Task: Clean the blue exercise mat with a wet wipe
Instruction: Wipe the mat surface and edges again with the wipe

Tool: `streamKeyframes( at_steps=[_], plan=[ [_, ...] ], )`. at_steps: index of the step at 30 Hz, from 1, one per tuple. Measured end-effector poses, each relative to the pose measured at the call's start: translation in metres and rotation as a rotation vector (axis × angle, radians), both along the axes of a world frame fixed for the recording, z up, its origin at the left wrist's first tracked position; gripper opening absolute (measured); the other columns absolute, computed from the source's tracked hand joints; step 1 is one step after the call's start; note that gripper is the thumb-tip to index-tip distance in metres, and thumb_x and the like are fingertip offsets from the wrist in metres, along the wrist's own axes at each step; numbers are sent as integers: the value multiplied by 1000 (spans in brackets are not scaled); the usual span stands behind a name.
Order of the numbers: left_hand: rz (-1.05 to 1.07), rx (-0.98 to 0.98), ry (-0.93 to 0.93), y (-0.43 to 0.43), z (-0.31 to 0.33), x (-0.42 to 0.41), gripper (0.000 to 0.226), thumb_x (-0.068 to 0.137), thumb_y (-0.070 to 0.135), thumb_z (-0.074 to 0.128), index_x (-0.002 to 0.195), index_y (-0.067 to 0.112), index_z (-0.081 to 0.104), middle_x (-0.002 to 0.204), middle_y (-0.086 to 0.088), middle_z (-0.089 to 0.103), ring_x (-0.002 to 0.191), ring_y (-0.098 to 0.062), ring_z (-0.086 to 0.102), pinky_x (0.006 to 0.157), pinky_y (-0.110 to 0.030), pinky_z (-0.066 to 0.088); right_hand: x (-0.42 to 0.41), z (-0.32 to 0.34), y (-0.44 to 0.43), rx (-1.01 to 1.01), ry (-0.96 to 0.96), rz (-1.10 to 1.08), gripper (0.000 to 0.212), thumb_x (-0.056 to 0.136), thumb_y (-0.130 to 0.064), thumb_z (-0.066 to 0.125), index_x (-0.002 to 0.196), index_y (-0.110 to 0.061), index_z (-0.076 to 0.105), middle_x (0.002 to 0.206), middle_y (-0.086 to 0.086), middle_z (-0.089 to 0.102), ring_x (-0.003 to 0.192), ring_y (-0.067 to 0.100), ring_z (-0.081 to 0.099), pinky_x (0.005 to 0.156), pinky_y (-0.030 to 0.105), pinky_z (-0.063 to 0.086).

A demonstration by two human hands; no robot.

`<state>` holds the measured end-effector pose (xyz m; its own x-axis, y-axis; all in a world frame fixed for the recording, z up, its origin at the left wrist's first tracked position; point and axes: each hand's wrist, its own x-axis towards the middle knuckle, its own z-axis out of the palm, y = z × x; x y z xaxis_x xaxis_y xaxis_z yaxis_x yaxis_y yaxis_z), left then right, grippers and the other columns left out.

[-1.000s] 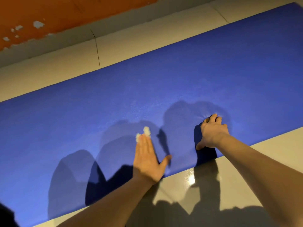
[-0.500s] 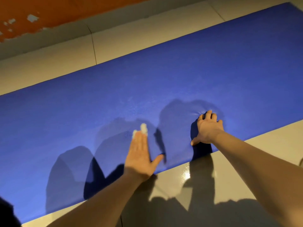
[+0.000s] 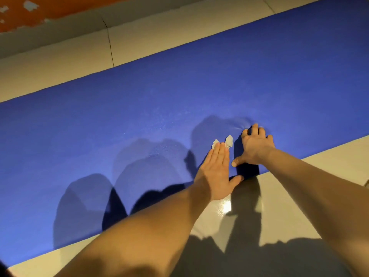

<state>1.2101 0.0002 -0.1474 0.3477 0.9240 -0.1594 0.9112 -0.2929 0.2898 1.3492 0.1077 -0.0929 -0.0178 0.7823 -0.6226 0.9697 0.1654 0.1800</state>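
Observation:
The blue exercise mat [image 3: 179, 96] lies flat across the tiled floor, running from lower left to upper right. My left hand [image 3: 216, 172] lies flat, fingers straight and together, pressing a white wet wipe [image 3: 227, 141] onto the mat near its near edge; only scraps of the wipe show past the fingertips. Just to its right, my right hand [image 3: 254, 146] presses down on the mat with bent fingers, and the mat wrinkles slightly at the fingertips. The two hands are almost touching.
Pale glossy floor tiles [image 3: 279, 196] border the mat on the near side and on the far side [image 3: 60, 62]. A grey skirting and an orange wall with chipped paint [image 3: 50, 11] run along the top left. Shadows of my arms fall on the mat.
My left hand has slid to the right across the mat with the wipe under it and now lies close beside the right hand. The right hand has stayed planted.

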Motion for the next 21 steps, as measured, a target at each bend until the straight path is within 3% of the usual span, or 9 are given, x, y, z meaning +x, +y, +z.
streamKeyframes(
  at_steps=[2,5,10,12,15,17,21],
  plan=[
    [-22,33,-8,-7,5,-25,103,98,67,43,161,3,-9,170,-9,-14,157,-33,-10,127,-47,10,-4,3,2,-27,-17,5,140,62,-80,76,159,-4,9,165,25,-2,151,44,9,115,53,31],
    [197,-15,-124,-43,11,-84,112,94,68,54,161,12,-16,170,5,-16,157,-26,-13,128,-44,11,-14,6,7,-66,-53,14,136,63,-76,79,157,-2,15,162,30,1,148,49,13,111,52,38],
    [357,124,37,-106,0,-127,106,95,70,53,155,-12,21,169,-21,11,155,-42,13,121,-54,29,-20,9,8,-86,-75,17,132,63,-72,82,157,-4,20,162,33,-1,149,53,8,110,54,40],
    [302,178,-33,-99,-3,-109,107,94,66,59,152,-17,23,166,-26,15,153,-47,14,120,-58,29,-20,9,8,-80,-73,16,132,63,-73,82,157,-4,19,162,33,-1,149,53,7,110,54,40],
    [159,39,-11,-64,4,-60,112,95,75,41,158,-6,-6,169,-17,-12,156,-40,-9,127,-52,12,-18,6,8,-69,-68,18,134,63,-73,81,157,-3,17,163,33,-1,149,53,7,110,54,40],
    [84,-5,21,-41,6,-27,111,95,74,37,158,-2,-14,168,-14,-23,155,-38,-17,127,-50,5,-17,4,7,-56,-55,10,134,65,-73,81,157,-1,15,163,32,-1,150,52,7,111,54,39],
    [-218,-6,11,-10,1,-12,112,90,70,52,159,-6,8,169,-22,3,157,-36,-6,126,-47,13,-12,0,5,-17,-35,1,121,76,-67,74,158,-1,13,163,31,-2,150,50,6,114,53,35]
  ],
)
